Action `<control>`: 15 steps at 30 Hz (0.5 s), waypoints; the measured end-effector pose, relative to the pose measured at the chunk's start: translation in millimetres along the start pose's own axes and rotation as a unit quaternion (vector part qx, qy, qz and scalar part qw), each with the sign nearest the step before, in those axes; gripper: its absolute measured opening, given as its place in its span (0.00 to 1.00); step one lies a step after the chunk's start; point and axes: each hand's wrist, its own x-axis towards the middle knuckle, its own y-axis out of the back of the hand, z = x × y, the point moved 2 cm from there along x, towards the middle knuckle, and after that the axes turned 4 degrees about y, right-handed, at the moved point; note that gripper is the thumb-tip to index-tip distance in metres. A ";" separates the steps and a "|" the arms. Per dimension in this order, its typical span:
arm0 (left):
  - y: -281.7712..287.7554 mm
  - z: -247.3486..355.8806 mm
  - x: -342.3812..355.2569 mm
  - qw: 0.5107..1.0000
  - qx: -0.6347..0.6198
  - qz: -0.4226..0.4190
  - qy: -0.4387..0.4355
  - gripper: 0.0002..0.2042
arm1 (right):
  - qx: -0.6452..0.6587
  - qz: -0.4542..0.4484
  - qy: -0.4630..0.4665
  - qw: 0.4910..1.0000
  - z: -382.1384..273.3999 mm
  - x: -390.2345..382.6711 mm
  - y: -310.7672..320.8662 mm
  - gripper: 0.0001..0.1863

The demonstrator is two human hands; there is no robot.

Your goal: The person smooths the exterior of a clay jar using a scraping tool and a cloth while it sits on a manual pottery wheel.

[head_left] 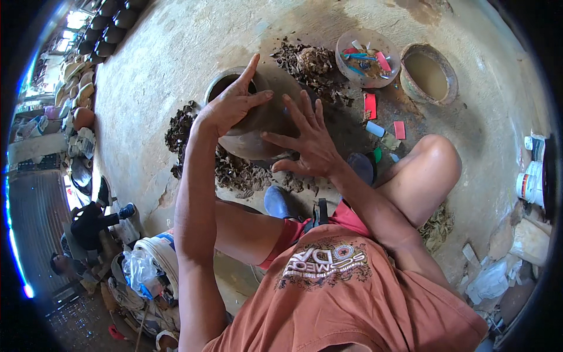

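A grey-brown clay pot (248,144) lies tilted in front of me, its round mouth facing the far left. Dark dry leaves (231,170) are heaped around and beneath it. At the pot's rim is my left hand (231,108), with the index finger stretched out and the thumb apart; part of the mouth is hidden behind it. My right hand (308,144) is spread over the pot's right side, fingers apart and holding nothing. Whether its fingertips touch the clay I cannot tell.
Past the pot stand a clear tub (359,76) of small tools and a bowl of murky water (431,76). Red pieces (370,106) and a blue-white cylinder (375,129) lie nearby. Dark pots (114,26) are stacked far left. Another person (88,232) is at left.
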 end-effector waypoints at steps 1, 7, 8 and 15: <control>-2.3 2.7 -0.6 1.000 0.009 -0.009 0.002 0.48 | 0.000 0.011 -0.018 1.000 1.9 -0.3 2.6 0.43; -2.9 1.1 2.8 0.999 0.045 0.017 -0.013 0.47 | -0.059 0.030 -0.081 0.995 8.7 7.0 7.4 0.43; 0.2 -1.2 4.7 0.999 0.042 0.021 -0.014 0.47 | -0.062 0.023 -0.073 0.995 5.6 7.1 4.9 0.43; 0.7 -10.7 7.7 0.997 0.053 0.055 -0.010 0.50 | -0.056 -0.001 -0.010 0.998 -11.9 -6.5 -6.7 0.42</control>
